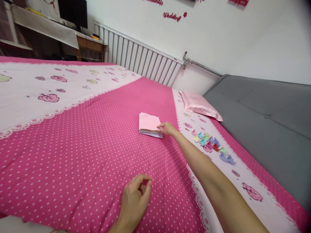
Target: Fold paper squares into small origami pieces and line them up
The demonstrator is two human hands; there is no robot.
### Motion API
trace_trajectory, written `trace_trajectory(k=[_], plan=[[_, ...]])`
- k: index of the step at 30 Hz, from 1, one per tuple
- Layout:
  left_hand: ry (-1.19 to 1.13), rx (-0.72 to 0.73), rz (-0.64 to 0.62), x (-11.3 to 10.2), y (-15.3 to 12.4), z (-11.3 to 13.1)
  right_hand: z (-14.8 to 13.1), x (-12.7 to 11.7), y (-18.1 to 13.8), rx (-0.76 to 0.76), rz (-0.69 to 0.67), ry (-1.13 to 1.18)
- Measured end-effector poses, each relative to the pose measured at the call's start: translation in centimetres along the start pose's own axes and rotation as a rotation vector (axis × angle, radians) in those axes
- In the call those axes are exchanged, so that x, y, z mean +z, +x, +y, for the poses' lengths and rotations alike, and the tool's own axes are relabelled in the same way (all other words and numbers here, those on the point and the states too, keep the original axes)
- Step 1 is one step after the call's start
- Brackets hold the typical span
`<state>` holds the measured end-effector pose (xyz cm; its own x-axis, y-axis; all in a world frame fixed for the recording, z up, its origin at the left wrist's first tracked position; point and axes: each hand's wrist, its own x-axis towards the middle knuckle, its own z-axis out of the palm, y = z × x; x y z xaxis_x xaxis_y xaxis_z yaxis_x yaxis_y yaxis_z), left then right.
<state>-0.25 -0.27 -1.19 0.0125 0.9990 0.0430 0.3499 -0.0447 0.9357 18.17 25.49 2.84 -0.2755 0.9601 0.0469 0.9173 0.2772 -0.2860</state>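
Pink paper stack (pixel 150 124) lies on the bed (pixel 85 145); right hand (pixel 167 128) pinches its top sheet's corner, left hand (pixel 134 200) rests loosely curled, empty.

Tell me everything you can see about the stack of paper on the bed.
The stack of paper is a low pile of thin square sheets, the top one pale pink, with other colours showing faintly at the edges. It lies flat on the pink dotted bedspread, its sheets fairly well aligned. The right hand reaches out and touches its near right corner with the fingers. Nothing else touches it.
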Motion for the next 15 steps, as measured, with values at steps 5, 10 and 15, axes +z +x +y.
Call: trace_trajectory(k=[5,10,15], plan=[[0.0,0.007,0.005,-0.01,-0.01,0.02,0.02,-0.01,0.07,0.005,-0.001,0.014],[0.007,-0.005,0.0,0.03,0.01,-0.01,0.09,0.14,0.11,0.01,0.012,0.04],[0.018,0.002,0.009,0.03,0.04,0.0,-0.53,0.49,-0.03,0.032,0.129,0.05]])
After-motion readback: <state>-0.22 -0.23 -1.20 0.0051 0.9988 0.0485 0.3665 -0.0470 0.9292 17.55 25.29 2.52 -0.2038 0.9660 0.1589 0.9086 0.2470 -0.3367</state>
